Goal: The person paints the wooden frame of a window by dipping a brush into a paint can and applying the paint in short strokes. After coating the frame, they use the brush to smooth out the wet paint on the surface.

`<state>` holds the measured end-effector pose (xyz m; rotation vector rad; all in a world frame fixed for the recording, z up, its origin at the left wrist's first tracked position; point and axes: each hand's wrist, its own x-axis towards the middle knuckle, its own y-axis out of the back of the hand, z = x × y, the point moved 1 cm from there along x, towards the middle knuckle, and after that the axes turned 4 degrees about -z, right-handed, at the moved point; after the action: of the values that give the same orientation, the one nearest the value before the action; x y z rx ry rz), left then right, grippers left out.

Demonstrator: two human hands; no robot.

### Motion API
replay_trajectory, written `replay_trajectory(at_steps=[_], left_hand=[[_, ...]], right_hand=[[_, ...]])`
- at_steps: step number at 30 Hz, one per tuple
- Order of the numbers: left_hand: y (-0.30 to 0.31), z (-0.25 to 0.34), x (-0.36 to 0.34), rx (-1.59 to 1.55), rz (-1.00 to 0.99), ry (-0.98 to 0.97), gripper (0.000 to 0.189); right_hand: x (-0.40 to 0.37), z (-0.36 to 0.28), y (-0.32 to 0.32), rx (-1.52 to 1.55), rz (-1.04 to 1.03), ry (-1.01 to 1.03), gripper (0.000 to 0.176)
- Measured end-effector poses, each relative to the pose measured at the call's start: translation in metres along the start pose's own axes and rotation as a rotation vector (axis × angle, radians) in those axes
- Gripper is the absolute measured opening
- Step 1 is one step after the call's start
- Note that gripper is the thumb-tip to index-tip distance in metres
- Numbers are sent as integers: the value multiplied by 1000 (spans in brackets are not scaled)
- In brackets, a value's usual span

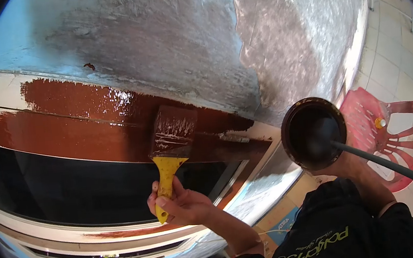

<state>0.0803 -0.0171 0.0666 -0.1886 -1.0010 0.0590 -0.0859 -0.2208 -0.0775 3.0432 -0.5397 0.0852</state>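
Observation:
My left hand (187, 207) is closed around the yellow handle of a wide paintbrush (170, 169). The brush's bristles are coated in reddish-brown paint and lie over a wooden frame (84, 130) with a wet, glossy brown coat. Patches of the frame at the far left are still pale. On the right, my right hand (340, 164) holds a round open paint can (314, 134) from below; most of its fingers are hidden behind the can. The inside of the can is dark, and a dark rod (389, 164) reaches from its mouth toward the lower right.
A grey and light-blue plastered wall (181, 40) borders the painted frame. Dark window glass (69, 180) lies on the frame's other side. A red plastic chair (368, 115) stands at the right on a tiled floor (387, 62). A cardboard box (272, 218) is beside my torso.

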Motion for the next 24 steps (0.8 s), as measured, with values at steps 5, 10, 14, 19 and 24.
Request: replay_trajectory(at_steps=[5, 10, 14, 19, 24], left_hand=[[8, -2, -1, 200, 43, -3, 35], [0, 16, -2, 89, 104, 17, 39], [4, 22, -1, -23, 88, -37, 39], [10, 29, -6, -64, 87, 1, 35], [20, 27, -5, -101, 43, -18, 31]], right_hand=[[-6, 42, -4, 191, 179, 24, 102], [2, -4, 4, 190, 270, 324, 108], [-7, -16, 11, -50, 271, 303, 107], [-17, -11, 7, -78, 236, 280, 107], [-30, -15, -8, -151, 261, 275, 109]])
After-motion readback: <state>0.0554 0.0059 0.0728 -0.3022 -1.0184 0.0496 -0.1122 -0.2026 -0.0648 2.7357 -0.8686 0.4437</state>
